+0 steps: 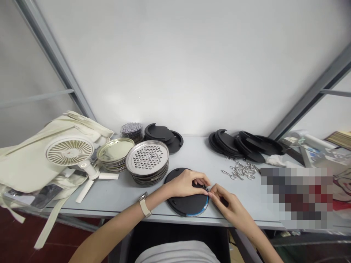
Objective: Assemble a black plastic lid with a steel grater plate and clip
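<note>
A round black plastic disc (186, 205) lies near the front edge of the table, with a blue strip showing along its lower right rim. Across its top rests my left hand (184, 184), thumb and fingers curled in at the right edge. My right hand (229, 206) meets it there, its thumb and index finger pinched together. Between the fingertips shows a small metal piece (206, 188), too small to make out fully. Beyond my right hand is a loose pile of wire loops (244, 170).
Left of the disc stand a stack of metal grater plates (148, 159) and a stack of shiny lids (115, 150). A white fan (70, 151) and cream bag (33, 160) are farther left. Black round parts (227, 142) lie along the wall. A pixelated patch covers the right side.
</note>
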`<action>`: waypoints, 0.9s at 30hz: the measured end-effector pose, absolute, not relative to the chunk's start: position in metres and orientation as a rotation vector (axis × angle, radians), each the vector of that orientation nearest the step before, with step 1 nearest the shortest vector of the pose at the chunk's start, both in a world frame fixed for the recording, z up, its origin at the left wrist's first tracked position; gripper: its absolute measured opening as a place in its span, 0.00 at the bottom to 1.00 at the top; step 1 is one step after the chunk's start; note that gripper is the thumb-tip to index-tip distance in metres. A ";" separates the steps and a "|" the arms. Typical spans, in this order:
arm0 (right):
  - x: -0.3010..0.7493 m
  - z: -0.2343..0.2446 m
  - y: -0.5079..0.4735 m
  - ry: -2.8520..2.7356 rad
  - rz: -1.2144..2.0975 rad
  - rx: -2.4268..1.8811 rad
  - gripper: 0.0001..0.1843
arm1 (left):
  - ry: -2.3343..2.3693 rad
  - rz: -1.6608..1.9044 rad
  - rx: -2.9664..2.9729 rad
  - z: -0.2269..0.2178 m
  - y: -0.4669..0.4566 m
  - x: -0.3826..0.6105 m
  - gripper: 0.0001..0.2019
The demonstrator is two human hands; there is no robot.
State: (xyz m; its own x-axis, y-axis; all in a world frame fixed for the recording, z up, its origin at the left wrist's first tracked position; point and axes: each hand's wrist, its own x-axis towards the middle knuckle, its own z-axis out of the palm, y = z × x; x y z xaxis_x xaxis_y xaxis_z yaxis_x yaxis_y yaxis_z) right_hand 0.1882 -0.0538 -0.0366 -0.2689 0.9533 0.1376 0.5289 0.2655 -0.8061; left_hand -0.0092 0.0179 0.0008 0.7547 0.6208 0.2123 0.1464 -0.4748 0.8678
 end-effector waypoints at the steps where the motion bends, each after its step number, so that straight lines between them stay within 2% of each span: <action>1: 0.188 -0.036 -0.054 -1.904 0.860 -1.336 0.15 | 0.584 0.638 2.020 0.001 0.018 -0.009 0.13; 27: 0.189 -0.036 -0.053 -1.916 0.929 -1.329 0.15 | 0.588 0.629 2.050 -0.003 0.020 -0.011 0.12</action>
State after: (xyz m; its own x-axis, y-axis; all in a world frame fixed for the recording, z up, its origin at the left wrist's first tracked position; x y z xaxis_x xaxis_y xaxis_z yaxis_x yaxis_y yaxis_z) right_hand 0.1894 -0.0534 -0.0357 -0.3006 0.9489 0.0962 0.5121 0.2457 -0.8230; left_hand -0.0109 0.0204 -0.0031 0.7590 0.6166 0.2093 0.1670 -0.4950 0.8527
